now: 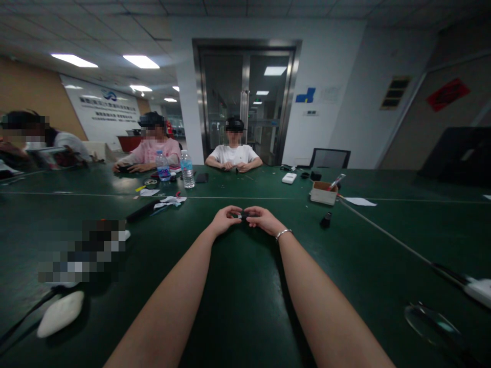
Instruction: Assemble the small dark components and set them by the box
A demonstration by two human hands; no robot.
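Observation:
Both my hands meet over the green table [245, 286], in front of me. My left hand [223, 221] is closed in a pinch at the silvery end of a small dark object [244, 217]. From the other side, my right hand [264, 220] pinches the black part of the same object; a silver bracelet [284, 234] circles that wrist. The object is too small and too covered by fingers to tell its kind. A small black item [326, 220] lies on the table to the right of my right hand.
Two water bottles [187, 171] and crumpled paper [171, 202] are at the left. A small box [323, 194] stands right, glasses [433, 319] near right, a white stone-like object [61, 313] near left. Several people sit across the table, including a person in white [233, 153].

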